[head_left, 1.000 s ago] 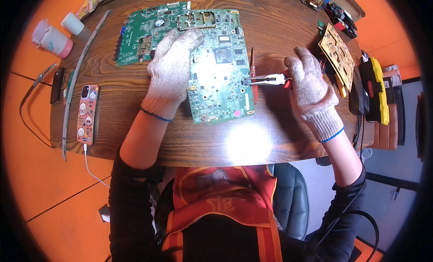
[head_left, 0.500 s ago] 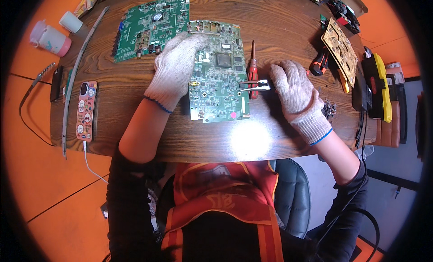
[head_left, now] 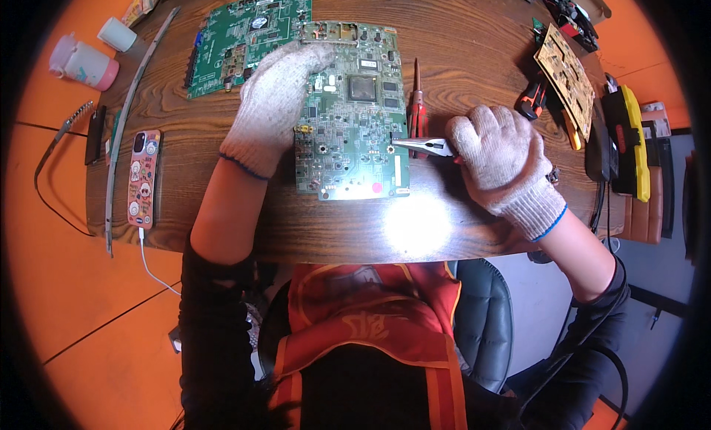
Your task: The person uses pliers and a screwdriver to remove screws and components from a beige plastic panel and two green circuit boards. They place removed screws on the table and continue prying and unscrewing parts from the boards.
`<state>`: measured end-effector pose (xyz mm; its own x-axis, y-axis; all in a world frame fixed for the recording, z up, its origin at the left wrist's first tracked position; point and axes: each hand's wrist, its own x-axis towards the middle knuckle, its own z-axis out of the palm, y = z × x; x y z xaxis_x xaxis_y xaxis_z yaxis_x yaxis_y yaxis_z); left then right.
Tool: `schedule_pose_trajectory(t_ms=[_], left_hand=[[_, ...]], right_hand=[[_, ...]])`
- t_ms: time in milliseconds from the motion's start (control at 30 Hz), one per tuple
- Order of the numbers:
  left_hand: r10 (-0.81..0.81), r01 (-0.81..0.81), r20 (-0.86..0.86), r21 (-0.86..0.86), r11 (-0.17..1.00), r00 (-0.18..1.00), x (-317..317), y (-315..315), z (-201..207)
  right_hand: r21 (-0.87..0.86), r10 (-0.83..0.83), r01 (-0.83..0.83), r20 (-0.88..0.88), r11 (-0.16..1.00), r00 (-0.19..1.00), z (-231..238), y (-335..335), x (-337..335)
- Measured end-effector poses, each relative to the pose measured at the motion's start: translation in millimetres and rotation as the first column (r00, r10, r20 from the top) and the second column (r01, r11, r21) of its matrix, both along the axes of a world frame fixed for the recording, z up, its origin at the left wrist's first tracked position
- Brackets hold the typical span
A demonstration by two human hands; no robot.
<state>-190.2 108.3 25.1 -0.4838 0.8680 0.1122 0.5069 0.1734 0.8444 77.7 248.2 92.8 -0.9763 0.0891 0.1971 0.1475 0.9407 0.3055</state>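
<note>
A green circuit board [head_left: 344, 163] stands in front of me, a square black chip in its upper half. My left hand [head_left: 274, 97], in a white knit glove, grips its left side, fingers over the upper left part; the thumb is hidden. Needle-nose pliers [head_left: 428, 145] are in my gloved right hand [head_left: 496, 152], its fingers closed around the handles. Their jaws are together and the tips meet the board's right edge, lower down. Just right of the board lies a red-handled screwdriver [head_left: 418, 111], partly behind the pliers.
Another green circuit board [head_left: 248, 37] lies at the far left. A phone [head_left: 144, 182] on a white cable and a long metal strip [head_left: 137, 97] are at left, with a cup [head_left: 116, 34] and a pink-based mug [head_left: 85, 65]. At right: a tan board [head_left: 566, 74] and a yellow-black case [head_left: 629, 145].
The pliers' jaws have gone from spread to closed at the board's edge. My right hand has tightened around the handles and shifted slightly right; my left hand and the board moved slightly left.
</note>
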Motion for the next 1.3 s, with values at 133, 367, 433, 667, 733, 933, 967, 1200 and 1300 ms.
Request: schedule_pose_trajectory(t_ms=[133, 367, 433, 667, 733, 933, 967, 1200, 1300], left_hand=[[-0.034, 0.032, 0.056, 0.039, 0.999, 0.998, 1, 0, 2], [0.057, -0.063, 0.095, 0.055, 0.997, 0.994, 14, 3, 15], [0.044, -0.096, 0.403, 0.109, 0.989, 0.914, 19, 4, 22], [0.031, -0.249, 0.755, 0.178, 0.952, 0.655, 27, 9, 26], [0.024, -0.174, 0.618, 0.182, 0.968, 0.785, 22, 9, 24], [0.074, -0.255, 0.710, 0.151, 0.955, 0.700, 23, 9, 22], [0.058, -0.266, 0.747, 0.162, 0.950, 0.662, 23, 9, 23], [0.067, -0.191, 0.556, 0.169, 0.967, 0.828, 18, 7, 22], [0.095, -0.136, 0.296, 0.122, 0.983, 0.950, 16, 6, 19]], right_hand=[[0.000, -0.070, 0.070, 0.057, 0.998, 0.996, 8, 0, -3], [-0.454, -0.287, 0.301, 0.100, 0.839, 0.953, 10, -12, 6], [-0.815, -0.377, 0.202, -0.022, 0.543, 0.926, 7, -12, 8], [-0.988, -0.607, -0.061, 0.039, -0.143, 0.794, -13, -8, 12], [-0.982, -0.601, -0.081, 0.038, -0.170, 0.798, -20, -10, 15], [-0.961, -0.472, 0.160, 0.036, 0.225, 0.881, -29, -8, 21], [-0.951, -0.417, 0.089, -0.044, 0.294, 0.908, -28, -8, 22], [-0.886, -0.446, 0.041, -0.192, 0.463, 0.874, -19, -15, 29], [-0.581, -0.197, -0.020, -0.309, 0.814, 0.930, -11, -11, 29]])
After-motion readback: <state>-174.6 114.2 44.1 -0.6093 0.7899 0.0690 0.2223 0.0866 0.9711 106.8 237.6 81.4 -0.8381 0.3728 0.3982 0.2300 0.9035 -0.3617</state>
